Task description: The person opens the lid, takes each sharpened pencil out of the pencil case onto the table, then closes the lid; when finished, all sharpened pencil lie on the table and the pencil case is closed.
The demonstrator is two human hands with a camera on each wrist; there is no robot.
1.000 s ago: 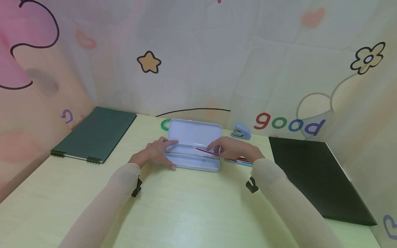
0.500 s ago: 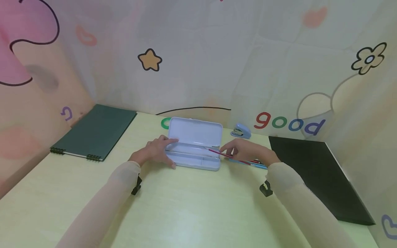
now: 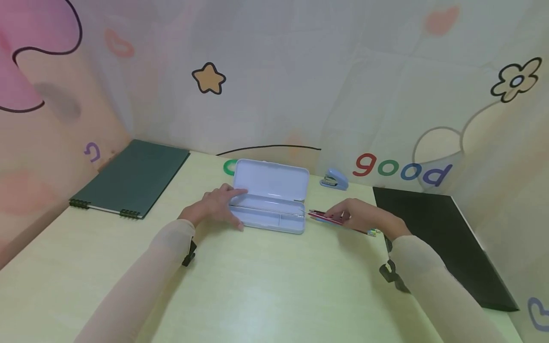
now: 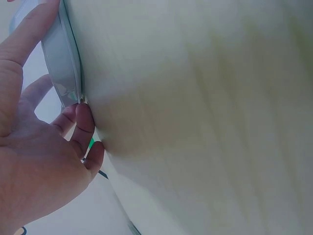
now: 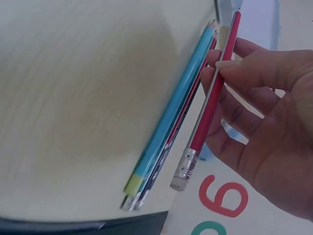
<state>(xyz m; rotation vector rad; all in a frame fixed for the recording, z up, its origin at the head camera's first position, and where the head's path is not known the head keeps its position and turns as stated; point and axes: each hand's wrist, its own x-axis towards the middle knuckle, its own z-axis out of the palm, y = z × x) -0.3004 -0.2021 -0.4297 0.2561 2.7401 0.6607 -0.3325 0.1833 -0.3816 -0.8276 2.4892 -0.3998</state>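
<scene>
A pale blue pencil case (image 3: 271,180) lies with its lid raised at the back of the table, its tray divided into compartments. My left hand (image 3: 216,206) grips its left end, thumb toward the front and index finger near the hinge. In the left wrist view, fingertips press at the case's end wall (image 4: 62,63). To the right of the case, my right hand (image 3: 362,216) pinches a red pencil (image 5: 211,105) between thumb and fingers, its white eraser end toward the wrist. Just beneath lie a light blue pencil (image 5: 171,110) and several others, side by side on the table.
A light blue stapler (image 3: 334,179) stands behind the right hand. A green tape roll (image 3: 229,166) sits behind the case's left corner. The dark green spiral notebook (image 3: 133,178) lies at left, a large black flat item (image 3: 437,243) at right. A printed cloth hangs behind.
My right hand has carried the red pencil rightward, from over the case's tray to above the pencils beside it. The left hand stays on the case.
</scene>
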